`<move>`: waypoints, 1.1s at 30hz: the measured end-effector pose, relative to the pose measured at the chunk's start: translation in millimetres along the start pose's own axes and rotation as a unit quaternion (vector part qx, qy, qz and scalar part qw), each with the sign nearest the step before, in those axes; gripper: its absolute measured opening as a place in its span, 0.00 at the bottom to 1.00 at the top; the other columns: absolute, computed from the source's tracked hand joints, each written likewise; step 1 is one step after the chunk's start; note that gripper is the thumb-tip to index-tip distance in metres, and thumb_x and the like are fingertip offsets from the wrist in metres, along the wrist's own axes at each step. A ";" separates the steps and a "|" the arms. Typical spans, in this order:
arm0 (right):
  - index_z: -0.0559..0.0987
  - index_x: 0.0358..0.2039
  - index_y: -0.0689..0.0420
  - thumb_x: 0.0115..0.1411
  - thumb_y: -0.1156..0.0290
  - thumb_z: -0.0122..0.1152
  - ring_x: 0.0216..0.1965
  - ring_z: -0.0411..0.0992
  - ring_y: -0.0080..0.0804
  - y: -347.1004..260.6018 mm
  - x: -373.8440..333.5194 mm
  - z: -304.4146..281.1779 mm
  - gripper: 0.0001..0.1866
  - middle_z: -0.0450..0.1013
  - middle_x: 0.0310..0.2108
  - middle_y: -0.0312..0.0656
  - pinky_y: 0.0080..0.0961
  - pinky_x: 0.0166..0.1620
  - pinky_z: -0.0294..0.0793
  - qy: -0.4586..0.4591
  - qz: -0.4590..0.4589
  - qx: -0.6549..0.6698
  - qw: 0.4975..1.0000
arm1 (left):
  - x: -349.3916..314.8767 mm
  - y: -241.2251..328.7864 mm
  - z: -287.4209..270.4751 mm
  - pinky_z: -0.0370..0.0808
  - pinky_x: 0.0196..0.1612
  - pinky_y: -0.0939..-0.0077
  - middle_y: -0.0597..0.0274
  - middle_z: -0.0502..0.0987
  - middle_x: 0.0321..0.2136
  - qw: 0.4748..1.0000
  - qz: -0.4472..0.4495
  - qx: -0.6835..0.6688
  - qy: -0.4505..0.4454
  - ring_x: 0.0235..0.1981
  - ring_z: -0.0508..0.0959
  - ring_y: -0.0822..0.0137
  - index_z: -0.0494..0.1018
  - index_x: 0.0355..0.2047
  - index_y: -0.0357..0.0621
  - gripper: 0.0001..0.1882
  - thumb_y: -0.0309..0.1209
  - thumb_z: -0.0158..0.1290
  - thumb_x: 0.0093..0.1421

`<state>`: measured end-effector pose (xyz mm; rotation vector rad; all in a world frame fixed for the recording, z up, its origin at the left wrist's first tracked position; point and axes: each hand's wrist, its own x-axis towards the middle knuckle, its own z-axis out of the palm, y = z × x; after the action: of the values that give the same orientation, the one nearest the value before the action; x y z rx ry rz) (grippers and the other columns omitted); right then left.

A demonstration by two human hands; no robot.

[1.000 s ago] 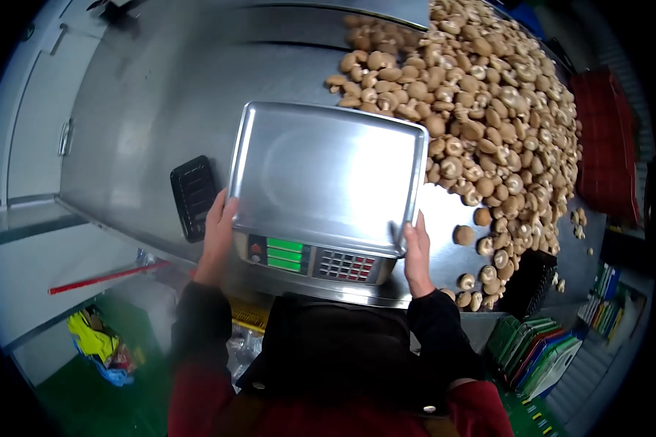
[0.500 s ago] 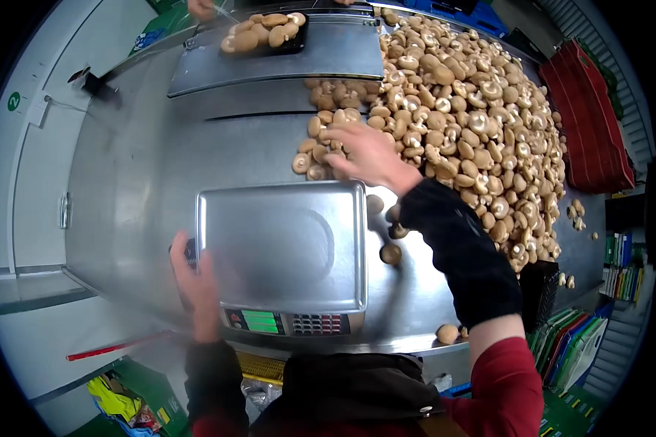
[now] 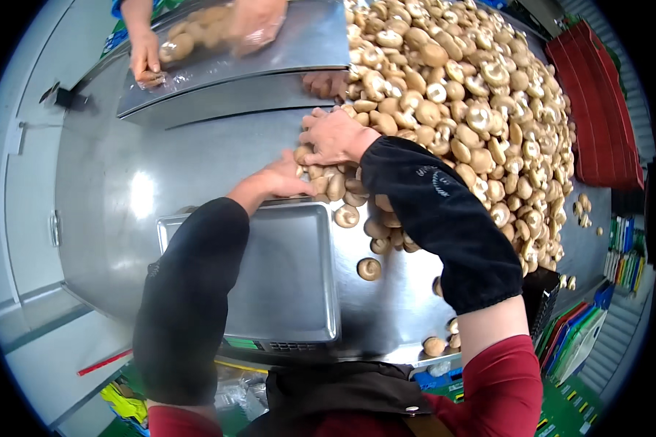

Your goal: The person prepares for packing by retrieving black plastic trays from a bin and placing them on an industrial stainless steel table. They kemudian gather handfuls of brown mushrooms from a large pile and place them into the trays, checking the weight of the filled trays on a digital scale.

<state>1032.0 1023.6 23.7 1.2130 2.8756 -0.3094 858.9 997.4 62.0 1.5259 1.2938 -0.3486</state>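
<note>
Brown mushrooms [image 3: 336,186] lie in a small group at the edge of a large heap, just beyond the steel weighing pan [image 3: 280,273] of a scale. My right hand [image 3: 334,136] reaches over this group from the right, its fingers bent and apart against the mushrooms. Close by, my left hand [image 3: 283,178] extends across the far edge of the pan, thumb and fingers apart beside the same mushrooms. Some fingertips are hidden among them. Nothing lies on the visible part of the pan; my left sleeve covers its left side.
The main mushroom heap [image 3: 481,124] fills the table's right side. Across a raised steel shelf [image 3: 270,80], another person's hands [image 3: 259,25] handle a film-covered mushroom pack [image 3: 200,33]. A red crate [image 3: 594,105] stands at right. Loose mushrooms [image 3: 369,269] lie right of the scale.
My left hand has gone from the scale's left side to the mushrooms beyond it. My right hand has shifted slightly left and away. The other person's hands have come further into view over the pack.
</note>
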 end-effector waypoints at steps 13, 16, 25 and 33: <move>0.76 0.41 0.57 0.44 0.57 0.68 0.45 0.69 0.43 1.7 -160.3 -55.3 0.25 0.69 0.38 0.44 0.37 0.43 0.75 -0.032 0.019 0.071 0.997 | 8.2 96.6 102.5 0.73 0.51 0.61 0.35 0.71 0.47 0.960 0.124 0.249 -0.017 0.49 0.74 0.46 0.55 0.54 0.25 0.46 0.42 0.64 0.42; 0.77 0.40 0.56 0.45 0.56 0.67 0.45 0.70 0.42 -11.6 -200.9 -79.9 0.23 0.69 0.40 0.43 0.38 0.42 0.76 -0.062 0.082 0.038 0.994 | -1.3 110.4 158.3 0.73 0.52 0.60 0.29 0.65 0.50 0.985 0.126 0.082 0.080 0.48 0.73 0.39 0.44 0.61 0.24 0.49 0.35 0.60 0.47; 0.76 0.48 0.57 0.46 0.69 0.65 0.51 0.70 0.41 -56.7 -261.0 -114.9 0.26 0.72 0.47 0.45 0.33 0.55 0.66 -0.113 0.209 -0.060 0.969 | -107.7 108.4 242.0 0.52 0.67 0.51 0.30 0.50 0.61 0.894 0.389 -0.068 0.210 0.65 0.50 0.36 0.42 0.65 0.32 0.46 0.27 0.57 0.51; 0.66 0.55 0.62 0.47 0.64 0.67 0.61 0.59 0.50 -129.0 -159.8 11.0 0.35 0.63 0.57 0.51 0.46 0.65 0.56 0.090 0.175 0.087 0.977 | -249.6 -76.7 237.5 0.54 0.65 0.55 0.42 0.54 0.64 0.847 0.256 -0.077 0.460 0.65 0.56 0.46 0.57 0.60 0.38 0.38 0.20 0.56 0.48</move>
<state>1051.7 820.5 49.0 1.8334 2.7460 -0.4711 792.7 654.9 116.2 1.8881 1.4689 0.9282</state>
